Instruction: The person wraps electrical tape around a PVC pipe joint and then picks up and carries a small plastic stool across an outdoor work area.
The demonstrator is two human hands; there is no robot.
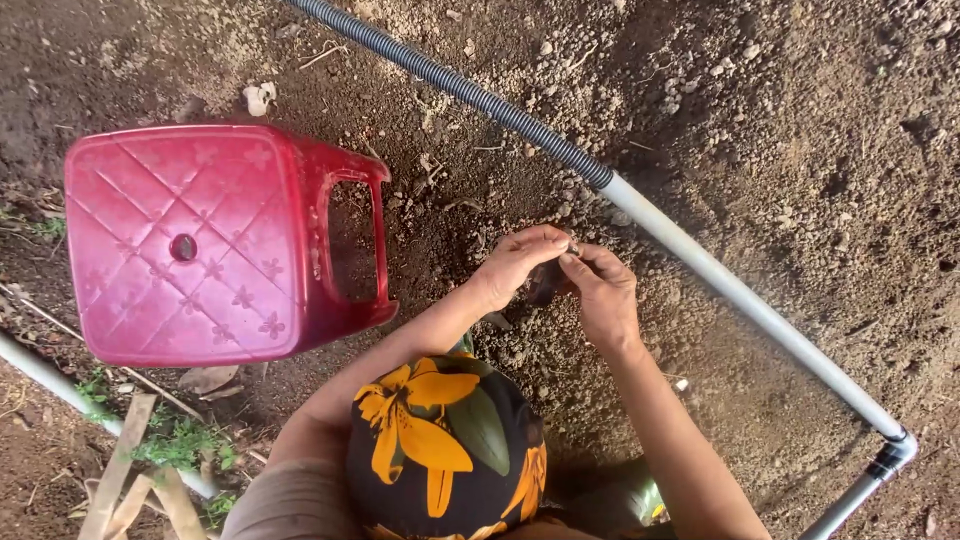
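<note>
My left hand [518, 262] and my right hand [603, 292] meet above bare brown soil, fingertips pinched together on a small dark object [547, 281] held between them. What the object is cannot be made out. My knee, covered in dark cloth with yellow flowers [440, 440], sits below my forearms. Both hands hover just short of a pipe [700, 262] that crosses the ground diagonally.
A red plastic stool [200, 245] stands on the soil to the left. The pipe is black and ribbed [460, 85] at the top, then grey, with an elbow joint [893, 452] at lower right. Another grey pipe [40, 372], wooden slats [130, 480] and weeds lie lower left.
</note>
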